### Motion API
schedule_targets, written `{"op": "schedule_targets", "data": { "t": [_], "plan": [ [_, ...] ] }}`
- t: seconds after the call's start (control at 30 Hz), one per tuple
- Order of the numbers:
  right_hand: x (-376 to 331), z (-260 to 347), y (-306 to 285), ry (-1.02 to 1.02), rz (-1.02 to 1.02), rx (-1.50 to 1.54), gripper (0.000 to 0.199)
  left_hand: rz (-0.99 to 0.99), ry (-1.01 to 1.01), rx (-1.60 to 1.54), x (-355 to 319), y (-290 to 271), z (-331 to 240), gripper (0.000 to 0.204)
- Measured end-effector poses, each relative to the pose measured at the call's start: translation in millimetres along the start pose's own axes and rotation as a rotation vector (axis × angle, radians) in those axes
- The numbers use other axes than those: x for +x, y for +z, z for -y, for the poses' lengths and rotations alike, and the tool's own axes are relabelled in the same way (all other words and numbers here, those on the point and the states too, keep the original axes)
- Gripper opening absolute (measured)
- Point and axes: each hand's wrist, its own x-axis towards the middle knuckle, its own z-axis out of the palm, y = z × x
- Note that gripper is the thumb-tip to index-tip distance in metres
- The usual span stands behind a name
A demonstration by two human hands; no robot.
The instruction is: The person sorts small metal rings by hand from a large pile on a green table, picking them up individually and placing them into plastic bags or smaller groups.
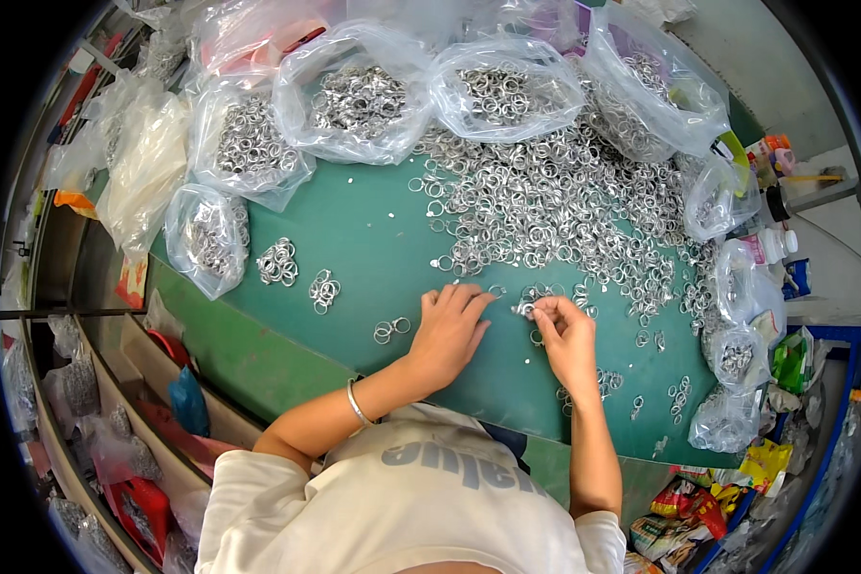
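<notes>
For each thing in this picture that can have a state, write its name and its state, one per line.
Left hand: flat on the green table, fingers spread.
Right hand: fingertips pinching small metal rings.
Ring heap: loose, spread out.
Clear bags: open, holding rings.
Ring clusters: set apart, left.

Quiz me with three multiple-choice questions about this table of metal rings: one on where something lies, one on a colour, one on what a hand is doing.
1. Where does the big loose heap of rings lie?
A. beyond the hands
B. on the floor
C. in a drawer

2. What colour is the table top?
A. red
B. green
C. white

3. What is the right hand doing?
A. resting flat and empty
B. holding a cup
C. pinching small rings at its fingertips

Answers:
1. A, the heap spreads across the far side of the table.
2. B, green shows between the rings.
3. C, the thumb and fingers close on rings, beside the left hand.
</notes>
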Motion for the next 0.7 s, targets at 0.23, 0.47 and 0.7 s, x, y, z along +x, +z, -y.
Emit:
{"op": "schedule_targets", "data": {
  "t": [0.23, 0.47, 0.7],
  "plan": [
    [-7.2, 0.6, -6.8, 0.2, 0.066, 0.348, 0.007, 0.099, -0.09, -0.401, 11.4, 8.1, -8.7, 0.036],
    [-21.6, -0.4, -7.9, 0.176, 0.036, 0.341, 0.008, 0.05, -0.025, -0.473, 9.0, 0.5, -19.8, 0.028],
    [-29.8, 7.2, -2.6, 0.05, -0.031, 0.28, 0.013, 0.187, -0.452, -1.078, 9.5, 2.9, -18.8, 0.019]
  ]
}}
